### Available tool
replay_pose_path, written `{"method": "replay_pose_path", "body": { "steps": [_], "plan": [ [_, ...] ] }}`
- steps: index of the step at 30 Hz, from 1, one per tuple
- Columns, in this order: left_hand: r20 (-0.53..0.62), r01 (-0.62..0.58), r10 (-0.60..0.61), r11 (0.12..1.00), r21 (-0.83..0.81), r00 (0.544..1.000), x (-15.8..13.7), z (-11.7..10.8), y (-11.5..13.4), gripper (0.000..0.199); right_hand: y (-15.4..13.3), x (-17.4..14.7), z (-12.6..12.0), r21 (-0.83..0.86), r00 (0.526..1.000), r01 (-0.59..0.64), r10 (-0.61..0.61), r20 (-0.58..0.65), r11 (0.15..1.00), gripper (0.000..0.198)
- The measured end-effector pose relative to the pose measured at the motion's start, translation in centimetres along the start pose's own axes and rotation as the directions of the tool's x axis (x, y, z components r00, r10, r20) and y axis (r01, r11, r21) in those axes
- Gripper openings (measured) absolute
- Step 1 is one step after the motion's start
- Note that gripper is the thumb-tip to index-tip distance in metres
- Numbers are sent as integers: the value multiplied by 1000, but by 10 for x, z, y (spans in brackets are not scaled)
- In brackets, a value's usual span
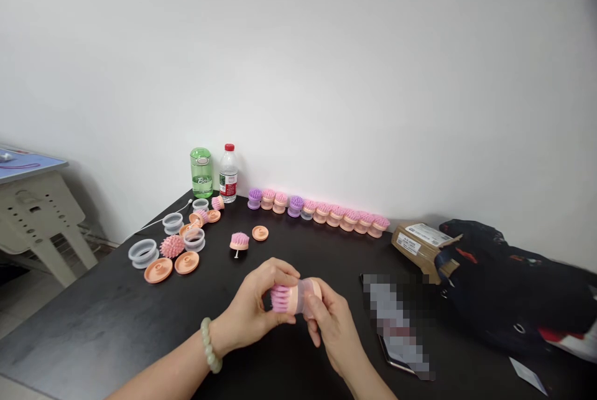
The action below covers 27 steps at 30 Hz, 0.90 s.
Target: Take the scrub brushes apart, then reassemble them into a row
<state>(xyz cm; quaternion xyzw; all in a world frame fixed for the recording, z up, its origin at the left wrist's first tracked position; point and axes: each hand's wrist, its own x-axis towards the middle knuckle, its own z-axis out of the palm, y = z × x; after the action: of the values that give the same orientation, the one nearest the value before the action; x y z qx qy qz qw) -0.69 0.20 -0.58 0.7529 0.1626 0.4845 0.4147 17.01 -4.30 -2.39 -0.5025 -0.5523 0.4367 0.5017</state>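
Over the black table I hold a round scrub brush (293, 299) sideways between both hands. Its pink bristles point left, followed by a peach collar, a translucent ring and a peach end. My left hand (254, 300), with a bead bracelet at the wrist, grips the bristle and collar end. The fingers of my right hand (333, 319) are closed round the ring and peach end. Beyond my hands, a pink bristle head (239, 241) stands on a thin white stem near a peach cap (260, 233).
Left are clear rings (143, 253), peach discs (158, 270) and a spiky pink piece (172, 246). Finished-looking brushes (321, 213) line the wall beside a green bottle (201, 173) and water bottle (228, 173). Right are a phone (396, 331), a cardboard box (420, 247) and a dark bag (513, 288).
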Motion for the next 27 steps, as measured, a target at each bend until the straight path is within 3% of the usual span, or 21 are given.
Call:
{"method": "replay_pose_path", "body": {
  "steps": [4,7,11,16,19,21,27],
  "plan": [
    [45,-144,139,981,128,989,-1,0,1,31,-3,0,2,91,997,-82,80,20,992,49],
    [88,-190,177,965,180,980,0,0,2,35,-5,0,4,142,994,-103,98,42,985,49],
    [43,-66,61,990,128,997,1,1,1,31,-7,0,6,198,998,-69,65,26,978,44],
    [-47,212,-227,954,-213,973,2,1,-3,76,-11,1,3,96,997,64,-60,-50,993,41],
    [-29,320,-346,893,-317,938,4,1,0,56,-11,1,0,57,992,117,-115,-45,992,48],
    [-45,334,-368,884,-327,929,6,0,2,47,-9,1,0,62,991,135,-134,-19,989,51],
    [-98,255,-308,897,-361,946,6,-1,0,58,-8,1,2,99,990,138,-136,-26,985,60]
  ]
}}
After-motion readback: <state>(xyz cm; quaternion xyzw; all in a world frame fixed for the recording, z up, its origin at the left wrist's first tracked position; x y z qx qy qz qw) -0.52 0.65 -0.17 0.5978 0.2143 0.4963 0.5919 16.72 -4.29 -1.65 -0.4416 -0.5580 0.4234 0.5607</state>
